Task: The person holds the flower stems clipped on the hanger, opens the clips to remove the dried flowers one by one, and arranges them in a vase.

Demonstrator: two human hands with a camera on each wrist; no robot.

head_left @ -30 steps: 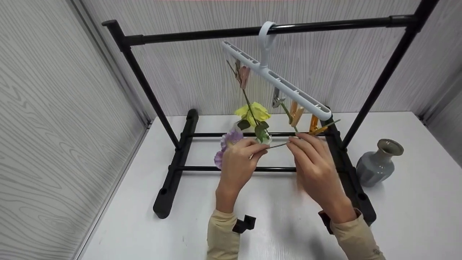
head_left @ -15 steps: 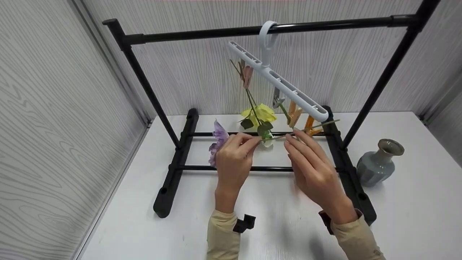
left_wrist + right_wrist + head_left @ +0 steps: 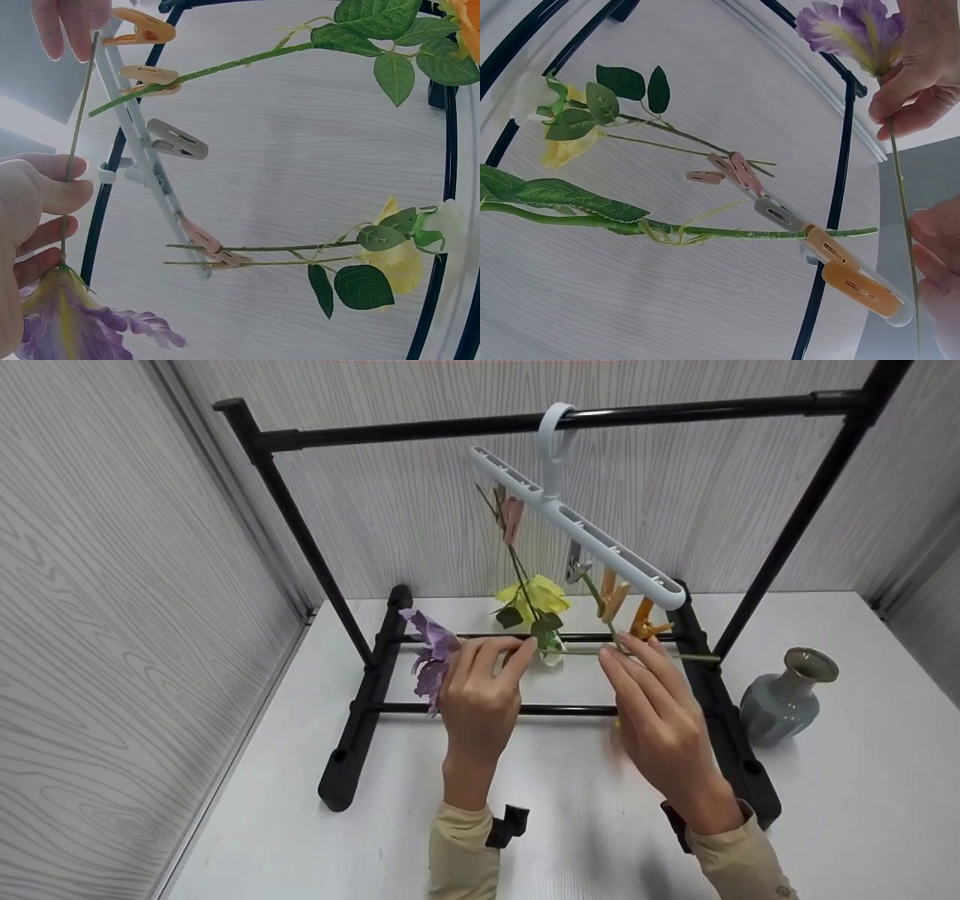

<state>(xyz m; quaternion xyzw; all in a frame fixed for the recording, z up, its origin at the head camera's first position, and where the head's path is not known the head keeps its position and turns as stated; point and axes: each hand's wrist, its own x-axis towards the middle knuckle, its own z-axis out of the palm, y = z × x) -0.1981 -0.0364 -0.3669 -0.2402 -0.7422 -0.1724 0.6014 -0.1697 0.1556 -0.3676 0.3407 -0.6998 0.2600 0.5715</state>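
Observation:
My left hand [image 3: 480,690] pinches the thin green stem of an artificial purple flower [image 3: 431,656], close below its ruffled bloom. The stem [image 3: 900,176] runs level to the right, where my right hand [image 3: 660,720] holds it lightly at the fingertips; its far end sticks out beyond that hand. Just above my fingers is a pale blue clip hanger [image 3: 615,556]. An orange clip [image 3: 142,28] at its near end bears no flower. The peach clip [image 3: 831,247] beside it grips a thick leafy stem [image 3: 247,60], whose orange flower [image 3: 465,30] shows in the left wrist view.
The hanger hooks over the top bar [image 3: 420,433] of a black rack. Pink clips [image 3: 512,517] at its far end hold a yellow flower [image 3: 544,594] and a white one [image 3: 446,225]. A grey clip [image 3: 178,139] sits mid-hanger. Right of the rack stands a grey vase [image 3: 780,701].
My left hand has drawn the purple flower leftward, away from the white and yellow flowers. Its stem has swung from slanted to nearly level. My right hand has barely shifted.

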